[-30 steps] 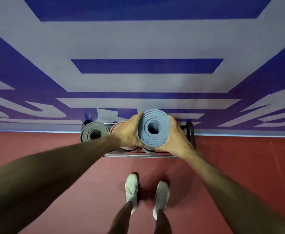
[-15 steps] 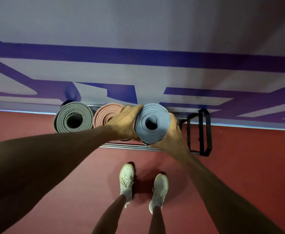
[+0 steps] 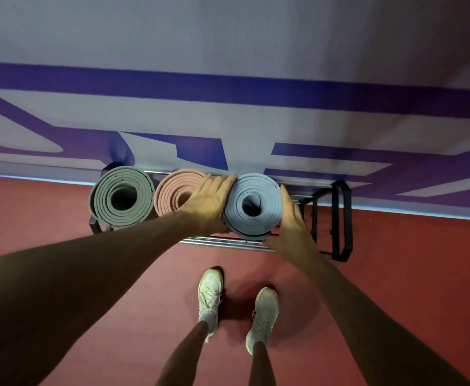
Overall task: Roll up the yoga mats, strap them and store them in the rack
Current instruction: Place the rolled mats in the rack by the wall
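Observation:
A rolled blue yoga mat (image 3: 252,215) stands on end in the black metal rack (image 3: 341,221), right of a rolled pink mat (image 3: 169,196) and a rolled grey-green mat (image 3: 108,199). My left hand (image 3: 210,203) lies flat against the blue mat's left side, fingers straight, and covers part of the pink mat. On the blue mat's right side my right hand (image 3: 292,227) presses with straight fingers. Whether straps are on the mats cannot be seen from above.
The rack stands against a white wall with blue stripes (image 3: 228,87). Its right-hand bay, past the blue mat, holds nothing. Chrome rails (image 3: 222,243) run along the rack's front. My feet in white shoes (image 3: 210,299) stand on the red floor just before it.
The blue mat has come down into the rack beside the pink mat. Both hands have gone from curled round the mat to lying flat against its sides.

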{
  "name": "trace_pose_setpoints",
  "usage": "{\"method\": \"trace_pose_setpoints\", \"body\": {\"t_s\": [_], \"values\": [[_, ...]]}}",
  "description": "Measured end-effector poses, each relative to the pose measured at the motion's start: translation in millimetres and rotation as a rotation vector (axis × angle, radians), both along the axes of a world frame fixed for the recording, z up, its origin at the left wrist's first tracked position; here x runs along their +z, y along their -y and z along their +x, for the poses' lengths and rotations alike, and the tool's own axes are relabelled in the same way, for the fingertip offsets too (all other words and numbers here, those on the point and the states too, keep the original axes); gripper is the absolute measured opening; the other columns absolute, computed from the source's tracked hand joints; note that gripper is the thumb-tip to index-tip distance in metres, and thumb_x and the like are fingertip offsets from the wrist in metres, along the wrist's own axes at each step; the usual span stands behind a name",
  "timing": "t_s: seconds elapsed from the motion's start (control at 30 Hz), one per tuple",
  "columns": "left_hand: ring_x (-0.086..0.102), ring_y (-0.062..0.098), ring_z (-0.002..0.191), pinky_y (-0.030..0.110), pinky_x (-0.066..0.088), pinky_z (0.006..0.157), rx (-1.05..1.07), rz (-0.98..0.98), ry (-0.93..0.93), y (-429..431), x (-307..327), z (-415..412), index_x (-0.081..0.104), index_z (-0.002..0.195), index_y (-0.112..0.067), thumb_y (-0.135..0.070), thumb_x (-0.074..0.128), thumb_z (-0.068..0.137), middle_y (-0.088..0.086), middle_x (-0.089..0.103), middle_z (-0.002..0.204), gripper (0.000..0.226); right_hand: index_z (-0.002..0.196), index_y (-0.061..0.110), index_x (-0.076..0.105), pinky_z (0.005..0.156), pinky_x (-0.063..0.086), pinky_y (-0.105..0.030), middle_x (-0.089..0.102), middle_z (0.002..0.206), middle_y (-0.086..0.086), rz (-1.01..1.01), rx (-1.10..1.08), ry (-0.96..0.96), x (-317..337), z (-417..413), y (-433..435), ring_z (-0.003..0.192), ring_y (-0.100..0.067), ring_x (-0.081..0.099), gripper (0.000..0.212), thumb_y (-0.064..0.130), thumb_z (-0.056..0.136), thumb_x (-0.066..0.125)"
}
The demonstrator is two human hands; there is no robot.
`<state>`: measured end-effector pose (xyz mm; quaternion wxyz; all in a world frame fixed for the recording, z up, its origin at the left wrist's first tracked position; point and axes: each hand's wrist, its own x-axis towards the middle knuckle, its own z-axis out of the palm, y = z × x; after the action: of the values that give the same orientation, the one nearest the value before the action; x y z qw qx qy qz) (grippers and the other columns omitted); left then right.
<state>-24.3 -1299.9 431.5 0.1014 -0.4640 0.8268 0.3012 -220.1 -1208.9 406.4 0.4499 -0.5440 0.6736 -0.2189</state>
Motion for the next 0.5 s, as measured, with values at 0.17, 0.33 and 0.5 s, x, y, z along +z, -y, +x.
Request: {"method": "trace_pose_setpoints", "body": {"t_s": [0.17, 0.33, 0.5], "values": [[0.023, 0.026, 0.139, 0.042, 0.017, 0.117, 0.171, 0.096, -0.129, -10, 14, -7, 0.027, 0.148, -0.018, -0.039, 0.076, 0.068, 0.006, 0.026, 0.150, 0.096, 0.150, 0.040, 0.009, 0.109, 0.034, -0.048, 0.031, 0.153, 0.005, 0.192, 0.013, -0.018, 26, -14, 2, 0.140, -0.020, 0.031, 0.092, 0.036, 0.073, 0.060], [0.038, 0.012, 0.127, 0.027, 0.028, 0.112, 0.510, 0.216, -0.410, -33, 46, -13, 0.047, 0.136, -0.014, -0.016, 0.072, 0.081, 0.001, 0.036, 0.139, 0.060, 0.153, 0.028, 0.007, 0.110, 0.036, -0.048, 0.019, 0.159, -0.002, 0.302, 0.006, -0.149, 43, -30, 0, 0.139, -0.024, 0.036, 0.093, 0.026, 0.085, 0.071], [0.058, 0.013, 0.105, 0.017, 0.043, 0.093, 0.633, 0.215, -0.494, -48, 116, -22, 0.064, 0.115, -0.014, -0.012, 0.062, 0.090, -0.001, 0.064, 0.112, 0.026, 0.136, 0.017, 0.049, 0.104, 0.043, -0.040, 0.054, 0.135, -0.003, 0.203, 0.054, -0.152, 108, -42, -5, 0.121, -0.019, 0.053, 0.053, 0.027, 0.088, 0.068]]}}
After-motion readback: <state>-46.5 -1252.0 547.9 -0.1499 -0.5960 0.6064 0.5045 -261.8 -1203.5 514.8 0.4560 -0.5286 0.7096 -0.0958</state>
